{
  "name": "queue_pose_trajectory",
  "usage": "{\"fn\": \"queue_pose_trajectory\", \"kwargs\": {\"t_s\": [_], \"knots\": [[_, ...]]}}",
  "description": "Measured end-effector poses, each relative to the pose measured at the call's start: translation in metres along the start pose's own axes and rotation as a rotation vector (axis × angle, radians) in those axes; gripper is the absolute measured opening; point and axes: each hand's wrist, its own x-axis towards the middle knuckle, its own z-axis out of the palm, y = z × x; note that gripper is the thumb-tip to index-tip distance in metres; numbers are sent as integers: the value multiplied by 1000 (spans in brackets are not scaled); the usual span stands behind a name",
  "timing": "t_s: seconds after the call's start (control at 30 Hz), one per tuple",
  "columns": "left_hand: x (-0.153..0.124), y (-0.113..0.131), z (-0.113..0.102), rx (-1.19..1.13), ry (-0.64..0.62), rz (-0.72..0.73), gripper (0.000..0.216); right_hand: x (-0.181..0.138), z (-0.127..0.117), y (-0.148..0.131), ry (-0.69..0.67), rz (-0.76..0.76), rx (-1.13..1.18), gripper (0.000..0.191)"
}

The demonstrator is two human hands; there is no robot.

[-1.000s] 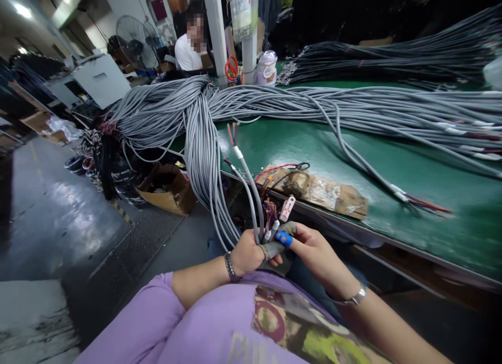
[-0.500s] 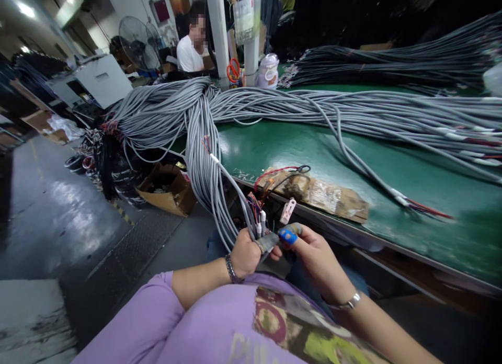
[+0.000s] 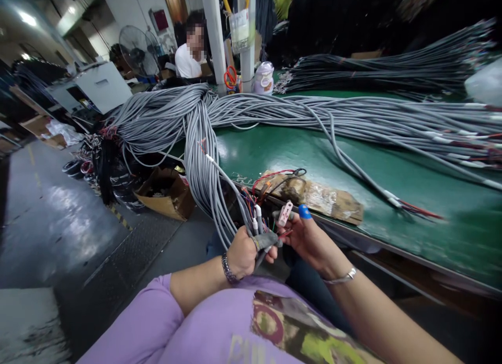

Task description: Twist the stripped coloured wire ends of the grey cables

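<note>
My left hand (image 3: pixel 243 253) is closed around grey cables (image 3: pixel 257 225), its wrapped fingers bent over them just in front of my body. White bands circle these cables near their ends, and thin coloured wires (image 3: pixel 248 199) fan out above the fist. Just right of it, my right hand (image 3: pixel 304 236) is open, its blue-covered thumb raised away from the fingers. Those fingers lie close to red wire ends (image 3: pixel 286 232) beside the left fist; whether they touch is unclear. A small pink perforated piece (image 3: pixel 285 214) sits at the table edge, partly in front of the right fingers.
A thick bundle of grey cables (image 3: pixel 274 109) runs along the green table (image 3: pixel 376 170) and hangs over its edge. A taped cardboard strip (image 3: pixel 329 197) lies near the front edge. An open carton (image 3: pixel 167 194) stands on the floor. A co-worker (image 3: pixel 189 58) sits beyond the post.
My right thumb has lifted off the fingers, and the right hand has opened and turned slightly upward. My left hand keeps its hold on the grey cables. The view has shifted a little.
</note>
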Motion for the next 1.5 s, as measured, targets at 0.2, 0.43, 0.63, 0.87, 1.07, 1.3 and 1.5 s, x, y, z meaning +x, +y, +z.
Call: {"fn": "queue_pose_trajectory", "kwargs": {"t_s": [0.2,0.43,0.63,0.87,1.07,1.3,1.5], "knots": [[7,0,1,-10,-37,-22,37,5,7,3,146,-241,-75,37],[13,0,2,-1,-44,-42,40,9,6,10,100,-203,-61,48],[15,-1,5,14,-47,-47,39,11,17,5,-52,-37,90,51],[11,-2,4,48,-40,-27,36,12,10,10,10,-72,180,49],[-2,-6,-1,34,-36,-9,39,7,4,6,7,-29,229,46],[-1,-7,5,-34,63,50,39,6,8,2,-3,-71,159,32],[5,-7,11,-28,95,59,37,16,1,14,-30,-12,226,46]]}}
